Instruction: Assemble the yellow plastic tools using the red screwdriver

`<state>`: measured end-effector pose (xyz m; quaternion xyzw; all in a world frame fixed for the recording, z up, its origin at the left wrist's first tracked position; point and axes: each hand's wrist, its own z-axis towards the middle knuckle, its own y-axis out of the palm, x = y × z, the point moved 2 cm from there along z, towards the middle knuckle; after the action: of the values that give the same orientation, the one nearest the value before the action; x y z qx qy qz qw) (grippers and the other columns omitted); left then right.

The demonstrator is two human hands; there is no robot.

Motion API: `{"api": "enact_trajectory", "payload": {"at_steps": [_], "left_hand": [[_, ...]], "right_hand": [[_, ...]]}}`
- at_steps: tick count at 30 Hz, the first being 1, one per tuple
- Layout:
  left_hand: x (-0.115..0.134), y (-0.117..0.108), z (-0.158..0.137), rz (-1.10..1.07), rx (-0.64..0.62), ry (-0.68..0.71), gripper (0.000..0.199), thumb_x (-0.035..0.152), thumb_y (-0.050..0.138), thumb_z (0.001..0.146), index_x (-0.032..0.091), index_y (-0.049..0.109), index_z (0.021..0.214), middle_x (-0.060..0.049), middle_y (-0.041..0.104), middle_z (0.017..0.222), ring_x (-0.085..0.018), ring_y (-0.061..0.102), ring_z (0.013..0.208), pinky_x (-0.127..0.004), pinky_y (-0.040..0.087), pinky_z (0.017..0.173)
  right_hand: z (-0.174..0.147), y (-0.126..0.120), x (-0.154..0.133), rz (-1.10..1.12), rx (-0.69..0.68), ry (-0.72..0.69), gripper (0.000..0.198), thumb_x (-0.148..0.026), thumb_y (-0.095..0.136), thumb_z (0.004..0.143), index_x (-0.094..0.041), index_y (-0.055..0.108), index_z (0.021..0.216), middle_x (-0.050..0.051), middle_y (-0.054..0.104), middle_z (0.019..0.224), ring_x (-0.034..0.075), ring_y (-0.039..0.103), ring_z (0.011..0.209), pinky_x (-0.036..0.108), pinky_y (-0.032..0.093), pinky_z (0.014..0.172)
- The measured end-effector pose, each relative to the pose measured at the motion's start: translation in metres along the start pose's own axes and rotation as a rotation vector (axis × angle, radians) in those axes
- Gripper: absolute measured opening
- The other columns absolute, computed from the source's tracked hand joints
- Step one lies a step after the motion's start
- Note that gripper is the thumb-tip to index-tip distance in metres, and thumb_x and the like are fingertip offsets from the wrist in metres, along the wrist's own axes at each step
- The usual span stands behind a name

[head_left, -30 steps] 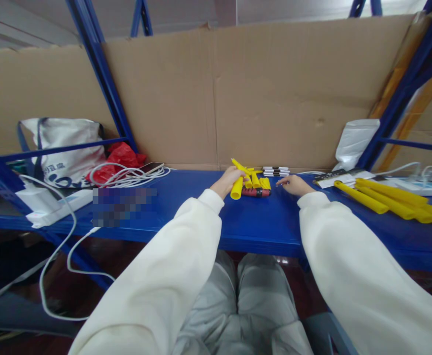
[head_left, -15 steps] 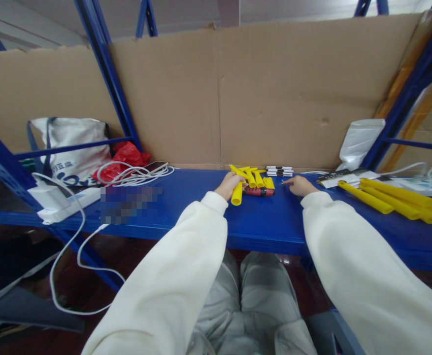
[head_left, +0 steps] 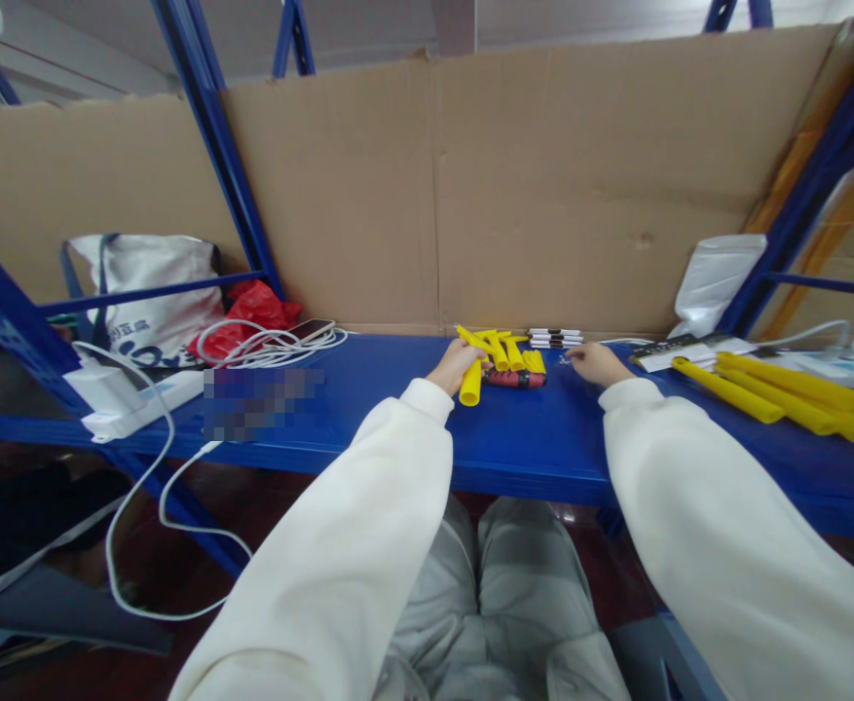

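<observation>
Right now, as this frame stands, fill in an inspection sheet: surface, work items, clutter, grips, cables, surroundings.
Surface: blue smooth tabletop, bearing items at left, centre and right.
Work items: open-ended yellow tube; short yellow pieces beside a red-and-black cylinder; long yellow tubes at right.
Clutter: white canvas bag and crumpled red plastic bag at left.
Grips: left hand closed on the open-ended yellow tube; right hand low over the tabletop, its hold unclear.
Cables: white cables bundled at left; another white cable hangs below the front edge.
Surroundings: brown cardboard sheet behind; blue metal frame.
</observation>
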<state>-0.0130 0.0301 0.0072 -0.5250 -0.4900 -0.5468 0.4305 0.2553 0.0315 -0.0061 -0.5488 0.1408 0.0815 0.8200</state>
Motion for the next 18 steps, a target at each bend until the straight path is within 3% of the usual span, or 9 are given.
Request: {"api": "enact_trajectory", "payload": {"at_steps": [4,6,9,11,14,18], "left_hand": [[-0.002,-0.002,0.004,0.004,0.022,0.003,0.053,-0.006,0.063,0.078,0.01,0.065,0.128,-0.015,0.079,0.109,-0.017,0.074,0.072,-0.022,0.048,0.056],[-0.003,-0.003,0.006,0.001,0.041,-0.001,0.057,-0.005,0.064,0.078,0.011,0.062,0.133,-0.015,0.078,0.11,-0.016,0.074,0.071,-0.022,0.048,0.056],[-0.004,-0.003,0.006,-0.007,0.051,-0.007,0.06,-0.005,0.065,0.079,0.011,0.059,0.136,-0.015,0.078,0.111,-0.015,0.073,0.069,-0.023,0.049,0.056],[-0.003,-0.002,0.004,-0.011,0.061,-0.013,0.063,-0.005,0.064,0.079,0.01,0.056,0.14,-0.015,0.077,0.112,-0.015,0.073,0.069,-0.023,0.048,0.056],[-0.001,-0.001,-0.001,-0.018,0.09,-0.025,0.07,-0.006,0.063,0.08,0.011,0.049,0.146,-0.016,0.076,0.114,-0.016,0.074,0.071,-0.023,0.047,0.053],[0.001,-0.001,-0.004,-0.021,0.093,-0.022,0.069,-0.007,0.061,0.082,0.012,0.047,0.147,-0.015,0.075,0.116,-0.013,0.071,0.066,-0.022,0.048,0.053]], "right_hand": [[-0.006,-0.009,-0.02,0.204,-0.057,-0.13,0.02,-0.025,0.063,0.087,-0.017,0.08,0.081,0.007,0.082,0.091,0.025,0.075,0.094,0.032,0.057,0.091],[-0.011,-0.012,-0.032,0.291,-0.146,-0.186,0.025,-0.038,0.068,0.088,-0.018,0.08,0.08,0.007,0.081,0.09,0.026,0.075,0.093,0.035,0.057,0.09],[-0.02,-0.014,-0.046,0.323,-0.323,-0.251,0.036,-0.057,0.078,0.079,-0.021,0.083,0.084,0.006,0.082,0.091,0.027,0.074,0.094,0.036,0.057,0.09],[-0.024,-0.013,-0.051,0.283,-0.405,-0.268,0.042,-0.062,0.084,0.07,-0.022,0.083,0.084,0.005,0.081,0.09,0.028,0.073,0.092,0.036,0.056,0.088],[-0.025,-0.011,-0.05,0.227,-0.426,-0.259,0.046,-0.064,0.087,0.064,-0.022,0.081,0.079,0.003,0.078,0.083,0.025,0.071,0.085,0.033,0.054,0.081],[-0.025,-0.01,-0.046,0.367,-0.45,-0.245,0.049,-0.066,0.086,0.064,-0.019,0.077,0.076,0.001,0.073,0.073,0.018,0.066,0.071,0.028,0.05,0.067]]}}
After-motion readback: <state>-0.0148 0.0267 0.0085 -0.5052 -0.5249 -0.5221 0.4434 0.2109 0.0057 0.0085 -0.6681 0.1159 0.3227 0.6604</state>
